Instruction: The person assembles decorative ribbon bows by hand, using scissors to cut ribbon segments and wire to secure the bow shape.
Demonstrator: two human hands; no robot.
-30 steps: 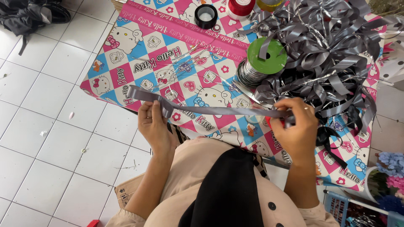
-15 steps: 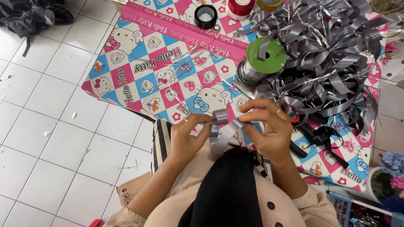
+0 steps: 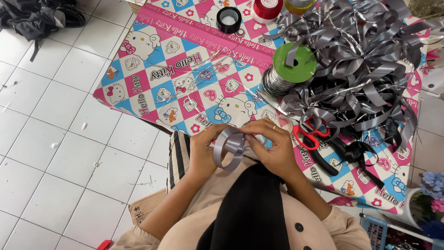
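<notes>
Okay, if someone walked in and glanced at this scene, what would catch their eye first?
Probably the big heap of grey ribbon loops at the upper right, spilling over the bright cartoon-patterned sheet spread on the white tiled floor. Next, at the centre, the left hand and right hand fold a grey ribbon loop between them, with red-handled scissors just to their right.

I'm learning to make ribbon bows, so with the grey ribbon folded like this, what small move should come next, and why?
Probably pinch the loop's crossing tight. The grey ribbon is curled into a loop between the left hand and right hand, and nothing visible ties it. The red-handled scissors lie just beside the right hand for cutting afterwards.
</notes>
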